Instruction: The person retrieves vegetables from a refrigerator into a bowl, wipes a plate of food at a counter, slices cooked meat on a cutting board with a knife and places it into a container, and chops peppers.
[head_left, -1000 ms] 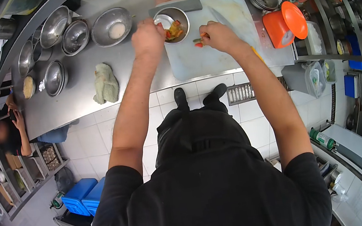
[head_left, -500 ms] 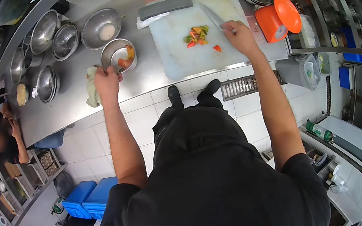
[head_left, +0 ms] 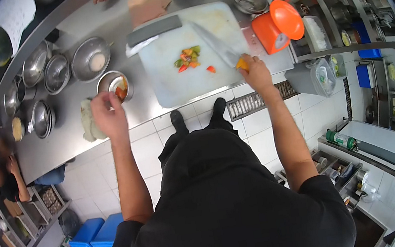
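In my right hand (head_left: 256, 71) is a kitchen knife (head_left: 217, 45) with a yellow handle, its broad blade pointing away over the right side of the white cutting board (head_left: 167, 90). The blade is blurred by motion. Chopped peppers (head_left: 187, 59), red, orange and green, lie in a small pile on the board, with one red piece (head_left: 211, 69) apart from them. My left hand (head_left: 109, 116) is at the near rim of a small steel bowl (head_left: 107, 81), fingers bent and slightly apart. Orange-red pieces (head_left: 122, 90) sit inside that bowl.
Left of the small bowl are several steel bowls (head_left: 57, 74) and a pale cloth (head_left: 90, 123). Behind the board's left part lies a dark grey block (head_left: 154, 30). An orange scale (head_left: 270, 32) stands at the right. Another person (head_left: 6, 173) is at the far left.
The view has shifted. My right hand has moved toward me with the knife, baring its yellow handle. My left hand has drawn back slightly, loosening from the small bowl's rim.
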`<action>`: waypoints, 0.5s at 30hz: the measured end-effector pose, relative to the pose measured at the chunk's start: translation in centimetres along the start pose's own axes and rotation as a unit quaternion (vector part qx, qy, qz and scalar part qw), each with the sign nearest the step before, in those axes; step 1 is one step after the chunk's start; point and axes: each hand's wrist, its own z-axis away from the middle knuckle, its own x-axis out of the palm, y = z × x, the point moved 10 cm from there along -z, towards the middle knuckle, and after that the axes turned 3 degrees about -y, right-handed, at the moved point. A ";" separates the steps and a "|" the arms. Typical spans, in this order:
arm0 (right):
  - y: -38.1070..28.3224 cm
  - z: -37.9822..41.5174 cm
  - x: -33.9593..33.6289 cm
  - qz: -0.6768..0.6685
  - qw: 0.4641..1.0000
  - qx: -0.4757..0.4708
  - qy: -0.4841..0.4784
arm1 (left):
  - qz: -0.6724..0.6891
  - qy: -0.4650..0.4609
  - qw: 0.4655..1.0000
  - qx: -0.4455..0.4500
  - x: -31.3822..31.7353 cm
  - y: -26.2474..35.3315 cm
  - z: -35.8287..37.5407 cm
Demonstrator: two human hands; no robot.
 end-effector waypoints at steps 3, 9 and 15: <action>-0.4 -0.9 0.0 -0.014 0.999 -0.037 0.008 | 0.044 -0.134 0.989 0.042 7.8 5.1 0.6; -1.5 -2.2 0.3 -0.021 0.998 -0.016 -0.058 | 0.004 -0.182 0.979 0.088 20.2 13.3 0.7; -1.8 -2.4 -0.3 -0.033 0.994 -0.065 -0.084 | -0.093 -0.289 0.943 0.133 25.4 15.1 1.7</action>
